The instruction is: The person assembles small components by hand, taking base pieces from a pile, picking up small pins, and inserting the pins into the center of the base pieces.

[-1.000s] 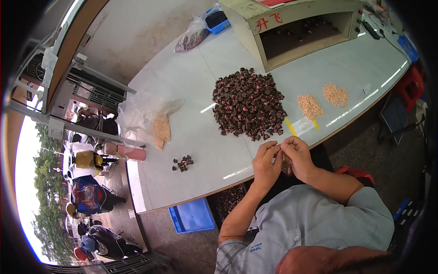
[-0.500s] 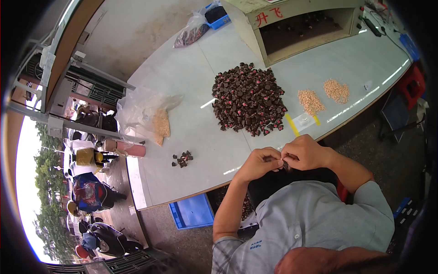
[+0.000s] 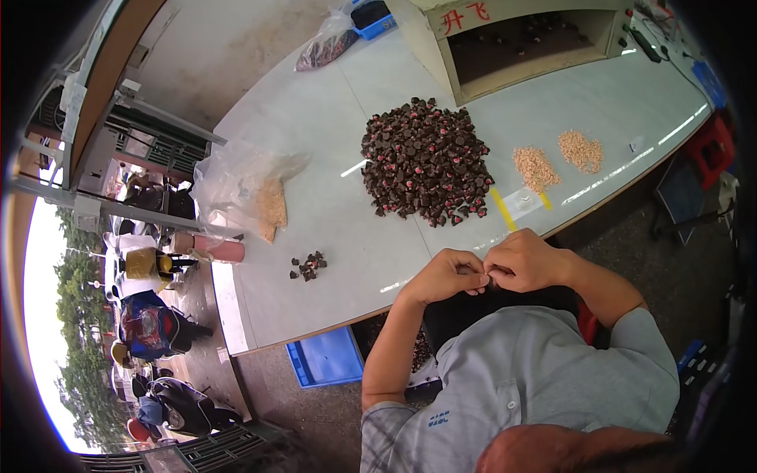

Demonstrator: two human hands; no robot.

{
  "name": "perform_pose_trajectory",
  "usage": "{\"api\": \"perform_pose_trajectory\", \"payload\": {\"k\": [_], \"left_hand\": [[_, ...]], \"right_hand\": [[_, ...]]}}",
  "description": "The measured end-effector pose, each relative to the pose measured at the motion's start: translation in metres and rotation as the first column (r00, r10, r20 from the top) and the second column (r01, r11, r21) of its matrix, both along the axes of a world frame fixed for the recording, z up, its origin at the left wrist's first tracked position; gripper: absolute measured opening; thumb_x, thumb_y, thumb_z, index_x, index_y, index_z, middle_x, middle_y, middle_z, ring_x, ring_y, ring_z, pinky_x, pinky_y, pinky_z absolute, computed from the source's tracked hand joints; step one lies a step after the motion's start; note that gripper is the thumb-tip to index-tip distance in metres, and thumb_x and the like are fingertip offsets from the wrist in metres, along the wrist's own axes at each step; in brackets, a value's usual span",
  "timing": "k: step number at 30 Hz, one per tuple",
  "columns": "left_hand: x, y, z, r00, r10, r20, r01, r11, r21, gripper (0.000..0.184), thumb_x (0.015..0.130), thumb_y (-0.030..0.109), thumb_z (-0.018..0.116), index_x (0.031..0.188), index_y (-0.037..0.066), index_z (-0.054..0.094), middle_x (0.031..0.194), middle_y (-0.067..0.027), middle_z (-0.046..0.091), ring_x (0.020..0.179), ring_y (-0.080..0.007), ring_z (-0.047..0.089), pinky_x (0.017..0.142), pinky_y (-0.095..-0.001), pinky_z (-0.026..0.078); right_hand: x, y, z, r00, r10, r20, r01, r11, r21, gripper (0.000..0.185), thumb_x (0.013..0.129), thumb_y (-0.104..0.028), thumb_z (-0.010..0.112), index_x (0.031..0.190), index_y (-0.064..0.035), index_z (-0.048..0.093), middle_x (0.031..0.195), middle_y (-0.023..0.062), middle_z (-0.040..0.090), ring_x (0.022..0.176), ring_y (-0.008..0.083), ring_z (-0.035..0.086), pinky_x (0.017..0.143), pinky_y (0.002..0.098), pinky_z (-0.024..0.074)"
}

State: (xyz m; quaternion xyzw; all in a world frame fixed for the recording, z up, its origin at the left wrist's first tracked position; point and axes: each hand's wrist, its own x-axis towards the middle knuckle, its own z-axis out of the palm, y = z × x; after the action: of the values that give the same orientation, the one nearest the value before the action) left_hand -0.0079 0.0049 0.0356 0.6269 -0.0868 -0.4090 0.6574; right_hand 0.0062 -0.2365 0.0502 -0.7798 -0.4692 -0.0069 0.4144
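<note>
My left hand [image 3: 448,276] is closed in a pinch at the table's near edge, its fingertips meeting those of my right hand [image 3: 520,264], which is pinched too. Whatever lies between the fingertips is too small to make out. Beyond my hands a large heap of dark brown pieces with pink spots [image 3: 426,162] covers the middle of the table [image 3: 355,260]. Two small piles of pale beige bits lie to the right, a nearer one [image 3: 536,169] and a farther one [image 3: 581,151]. A few dark pieces [image 3: 308,266] sit apart at the left.
A plastic bag with beige bits [image 3: 270,206] lies at the left beside a pink cylinder [image 3: 227,250]. An open-fronted box [image 3: 441,47] stands at the back. Yellow tape strips [image 3: 502,210] mark the near edge. Below the table is a blue tray [image 3: 327,359].
Compared with the first frame, both hands have turned and drawn slightly nearer the body, with the left forearm swung leftward. Fingertips stay together. The whole view has shifted slightly.
</note>
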Motion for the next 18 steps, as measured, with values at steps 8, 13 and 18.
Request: {"api": "perform_pose_trajectory", "payload": {"k": [8, 13, 18], "left_hand": [[0.001, -0.001, 0.0, 1.0, -0.015, -0.016, 0.015, 1.0, -0.001, 0.012, 0.095, 0.01, 0.075, 0.099, -0.001, 0.073, 0.089, -0.0073, 0.074, 0.083, -0.0136, 0.073, 0.072, -0.0258, 0.059], [0.002, -0.003, 0.002, 0.999, 0.042, -0.013, -0.042, 0.999, -0.011, 0.013, 0.095, 0.01, 0.075, 0.102, -0.002, 0.073, 0.09, -0.0063, 0.074, 0.082, -0.013, 0.072, 0.072, -0.0256, 0.059], [0.004, 0.002, -0.01, 0.989, 0.127, 0.073, -0.132, 0.989, 0.064, 0.02, 0.096, 0.011, 0.074, 0.113, 0.0, 0.074, 0.092, -0.005, 0.074, 0.08, -0.0098, 0.069, 0.068, -0.0228, 0.055]], "right_hand": [[0.0, -0.001, -0.004, 0.997, -0.007, -0.08, 0.005, 1.0, -0.023, 0.01, 0.081, -0.008, 0.073, 0.085, -0.0085, 0.064, 0.063, 0.007, 0.065, 0.057, 0.0291, 0.066, 0.053, 0.0391, 0.0503], [0.003, -0.004, -0.005, 0.999, -0.041, -0.031, 0.041, 0.999, 0.01, 0.01, 0.08, -0.008, 0.074, 0.085, -0.0085, 0.064, 0.061, 0.0066, 0.063, 0.054, 0.0281, 0.065, 0.051, 0.0385, 0.0492], [0.025, -0.031, 0.016, 0.98, -0.186, 0.064, 0.189, 0.981, -0.037, 0.011, 0.079, -0.006, 0.074, 0.085, -0.0087, 0.064, 0.059, 0.0064, 0.062, 0.053, 0.0273, 0.064, 0.051, 0.0376, 0.048]]}}
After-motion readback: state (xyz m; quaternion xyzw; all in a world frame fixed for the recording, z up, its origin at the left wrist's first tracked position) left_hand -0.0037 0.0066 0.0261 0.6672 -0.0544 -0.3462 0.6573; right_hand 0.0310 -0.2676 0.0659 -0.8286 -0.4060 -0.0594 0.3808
